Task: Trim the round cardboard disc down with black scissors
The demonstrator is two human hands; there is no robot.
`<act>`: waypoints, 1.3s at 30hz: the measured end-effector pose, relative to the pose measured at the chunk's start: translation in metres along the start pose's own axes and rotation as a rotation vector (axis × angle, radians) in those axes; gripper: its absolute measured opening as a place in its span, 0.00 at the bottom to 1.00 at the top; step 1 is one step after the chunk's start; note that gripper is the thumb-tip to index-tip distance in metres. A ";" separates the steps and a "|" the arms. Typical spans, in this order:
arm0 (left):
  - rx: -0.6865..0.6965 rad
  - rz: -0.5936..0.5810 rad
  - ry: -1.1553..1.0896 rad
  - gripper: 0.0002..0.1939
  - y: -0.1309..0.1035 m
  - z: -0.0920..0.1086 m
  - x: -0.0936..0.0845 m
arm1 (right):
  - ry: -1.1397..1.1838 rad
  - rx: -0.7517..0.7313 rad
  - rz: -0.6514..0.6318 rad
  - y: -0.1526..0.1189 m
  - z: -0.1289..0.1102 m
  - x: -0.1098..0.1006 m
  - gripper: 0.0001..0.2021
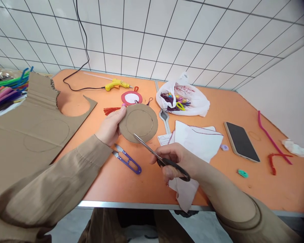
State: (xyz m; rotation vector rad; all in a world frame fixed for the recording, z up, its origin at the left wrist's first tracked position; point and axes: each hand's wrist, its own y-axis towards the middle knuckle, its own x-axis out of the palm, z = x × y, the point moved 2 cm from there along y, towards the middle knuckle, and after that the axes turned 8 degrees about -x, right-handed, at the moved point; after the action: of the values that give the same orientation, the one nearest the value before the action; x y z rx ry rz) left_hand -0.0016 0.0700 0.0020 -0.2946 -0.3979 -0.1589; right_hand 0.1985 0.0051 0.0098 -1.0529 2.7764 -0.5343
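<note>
My left hand (111, 125) grips a round cardboard disc (139, 122) by its left edge, with the thumb on top. A smaller circle is drawn on the disc's face. In my right hand (176, 160) is a pair of scissors (148, 148) with black handles; the blades look closed, and their tip lies over the disc's lower part, inside the drawn circle. Whether the tip touches the cardboard I cannot tell. Just below the disc lie purple thread snips (128, 160). Behind it sits a red-rimmed round piece with a white middle (131, 98), beside a red tassel (111, 110).
A large cut cardboard sheet (12, 145) covers the left side. A yellow glue gun (117, 84) lies at the back, its cord running up the wall. A plastic bag (197, 99) of threads, white cloth (195, 138), a phone (242, 141) and pipe cleaners (271, 135) occupy the right.
</note>
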 end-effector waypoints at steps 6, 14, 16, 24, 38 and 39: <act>0.000 0.005 0.008 0.18 -0.001 0.000 0.001 | -0.008 0.041 0.011 -0.001 0.000 0.000 0.14; -0.015 0.008 0.081 0.20 -0.003 -0.001 0.002 | -0.037 0.017 -0.010 -0.003 0.000 0.000 0.12; -0.020 0.007 0.075 0.21 -0.004 -0.001 0.003 | -0.032 0.029 -0.016 -0.004 -0.001 0.001 0.12; -0.039 0.023 -0.034 0.17 -0.002 -0.007 0.003 | -0.023 0.039 -0.044 -0.005 -0.003 0.002 0.13; -0.015 -0.057 -0.414 0.29 -0.005 -0.009 0.008 | 0.195 -0.348 0.260 0.005 0.003 -0.001 0.34; -0.021 -0.102 -0.400 0.28 -0.007 -0.012 0.011 | 0.190 -0.370 0.267 0.006 0.003 -0.001 0.35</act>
State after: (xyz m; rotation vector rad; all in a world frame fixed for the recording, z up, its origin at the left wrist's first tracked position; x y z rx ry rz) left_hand 0.0115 0.0584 -0.0020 -0.3272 -0.8090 -0.2042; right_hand 0.1965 0.0088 0.0049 -0.6926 3.1989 -0.0912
